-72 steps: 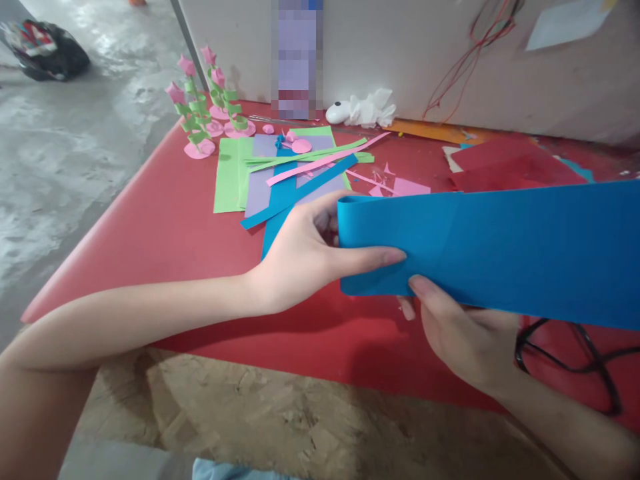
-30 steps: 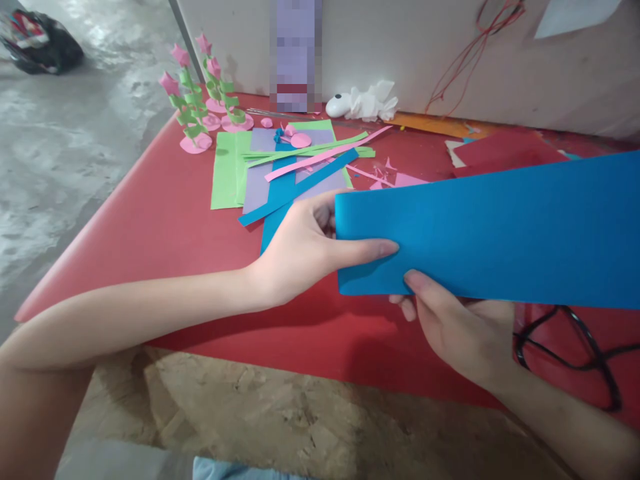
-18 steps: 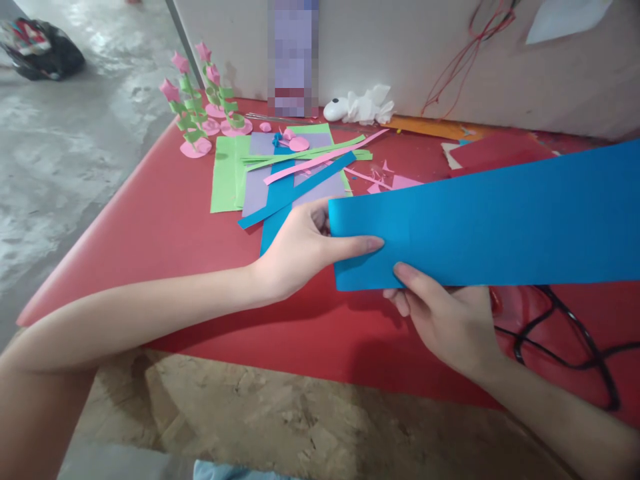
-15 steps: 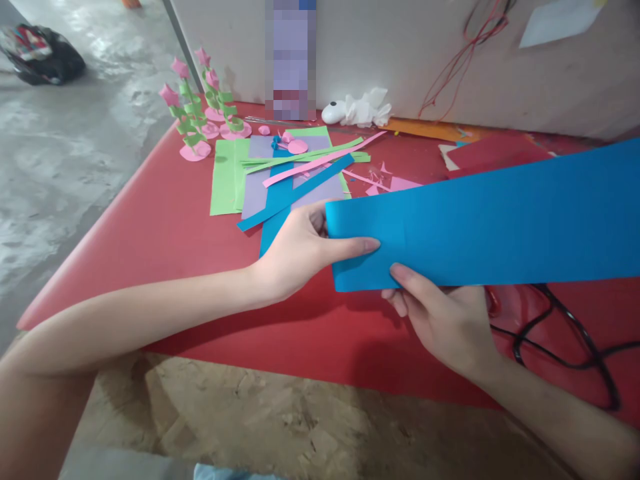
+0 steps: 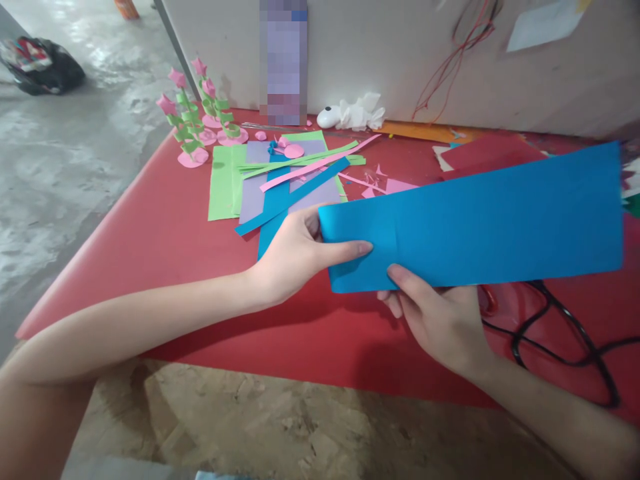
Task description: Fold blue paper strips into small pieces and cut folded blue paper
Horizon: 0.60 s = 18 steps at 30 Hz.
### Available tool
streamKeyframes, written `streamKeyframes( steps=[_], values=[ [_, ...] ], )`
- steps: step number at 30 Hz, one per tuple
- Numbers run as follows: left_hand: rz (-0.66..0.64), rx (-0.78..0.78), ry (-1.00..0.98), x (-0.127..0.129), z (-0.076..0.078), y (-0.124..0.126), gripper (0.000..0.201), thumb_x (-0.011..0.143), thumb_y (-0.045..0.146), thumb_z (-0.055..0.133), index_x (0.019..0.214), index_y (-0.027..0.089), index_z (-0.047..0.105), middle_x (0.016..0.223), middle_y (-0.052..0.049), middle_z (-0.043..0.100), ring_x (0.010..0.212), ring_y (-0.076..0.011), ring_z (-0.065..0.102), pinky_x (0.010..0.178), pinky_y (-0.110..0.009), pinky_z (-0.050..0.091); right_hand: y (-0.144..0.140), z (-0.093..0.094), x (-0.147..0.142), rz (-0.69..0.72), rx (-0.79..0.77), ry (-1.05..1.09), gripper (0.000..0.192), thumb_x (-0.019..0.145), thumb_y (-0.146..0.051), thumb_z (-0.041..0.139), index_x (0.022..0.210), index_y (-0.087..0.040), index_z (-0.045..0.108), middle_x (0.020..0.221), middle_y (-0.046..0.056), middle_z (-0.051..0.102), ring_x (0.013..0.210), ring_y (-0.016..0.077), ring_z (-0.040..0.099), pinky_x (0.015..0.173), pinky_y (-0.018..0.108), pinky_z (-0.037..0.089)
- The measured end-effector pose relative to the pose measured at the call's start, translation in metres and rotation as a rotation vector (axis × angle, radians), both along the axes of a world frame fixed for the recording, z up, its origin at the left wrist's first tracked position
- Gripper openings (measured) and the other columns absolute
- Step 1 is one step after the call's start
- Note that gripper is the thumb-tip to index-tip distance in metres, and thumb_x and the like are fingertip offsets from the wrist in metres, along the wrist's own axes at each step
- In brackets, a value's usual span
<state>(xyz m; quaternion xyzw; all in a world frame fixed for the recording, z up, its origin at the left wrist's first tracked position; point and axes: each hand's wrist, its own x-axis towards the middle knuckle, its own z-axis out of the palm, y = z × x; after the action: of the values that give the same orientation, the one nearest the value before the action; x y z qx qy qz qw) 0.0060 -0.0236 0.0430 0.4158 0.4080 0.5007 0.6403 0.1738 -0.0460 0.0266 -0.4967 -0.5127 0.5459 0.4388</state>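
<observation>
Well, smooth, oblong blue sheet [image 5: 500,217] between bare fingers [image 5: 414,287].

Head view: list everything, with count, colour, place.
Tabletop: 1, red, centre
Long paper piece: 1, blue, held over tabletop
Flat paper sheets: several, green, purple, blue, on tabletop
Narrow paper strips: several, green, pink, blue, across those
Star-topped paper flowers: 4, pink, green, back left
Paper scraps: several, pink, behind long piece
Thin sheet: 1+, red, back right
Rounded object: 1, white, near grey wall
Crumpled material: 1 bunch, white, beside it
Flat strip: 1, orange, along wall
Looped cable: 1+, black, right
Thin wires: several, red, on wall
Paper: 1, white, on wall
Pixelated panel: 1, purple, against wall
Plastic bag: 1, black, on grey floor
Left hand: 1, bare, long piece's left end
Right hand: 1, bare, its lower edge
</observation>
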Motion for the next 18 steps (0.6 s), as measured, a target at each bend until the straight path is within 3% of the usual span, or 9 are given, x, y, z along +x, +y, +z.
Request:
streamKeyframes(
  steps=[10,14,18],
  values=[
    [-0.092,0.017,-0.041,0.0,-0.003,-0.003,0.032,0.059,0.021,0.08,0.085,0.016,0.061,0.082,0.0,0.068,0.075,-0.013,0.064,0.07,-0.027,0.057,0.0,0.006,-0.003,-0.108,0.042,0.02,0.028,0.067,-0.035,0.073,0.051,-0.022,0.054,0.043,-0.003,0.056,0.035,0.0093,0.048,0.038,0.023,0.043],
    [-0.177,0.034,-0.003,-0.001,-0.005,0.0,0.028,0.065,0.032,0.076,0.082,0.016,0.061,0.078,0.0,0.067,0.071,-0.0115,0.063,0.066,-0.024,0.054,-0.001,0.012,-0.002,-0.172,0.078,-0.047,0.024,0.062,-0.031,0.076,0.055,-0.024,0.054,0.044,-0.002,0.057,0.033,0.0124,0.049,0.034,0.026,0.041],
    [-0.311,0.057,0.063,-0.005,-0.005,0.006,0.028,0.072,0.043,0.068,0.074,0.016,0.063,0.073,0.001,0.066,0.068,-0.0087,0.061,0.063,-0.019,0.051,0.003,0.022,-0.001,-0.147,0.136,-0.12,0.021,0.068,-0.031,0.071,0.06,-0.025,0.052,0.048,-0.002,0.057,0.034,0.0125,0.049,0.032,0.027,0.039]
  ],
)
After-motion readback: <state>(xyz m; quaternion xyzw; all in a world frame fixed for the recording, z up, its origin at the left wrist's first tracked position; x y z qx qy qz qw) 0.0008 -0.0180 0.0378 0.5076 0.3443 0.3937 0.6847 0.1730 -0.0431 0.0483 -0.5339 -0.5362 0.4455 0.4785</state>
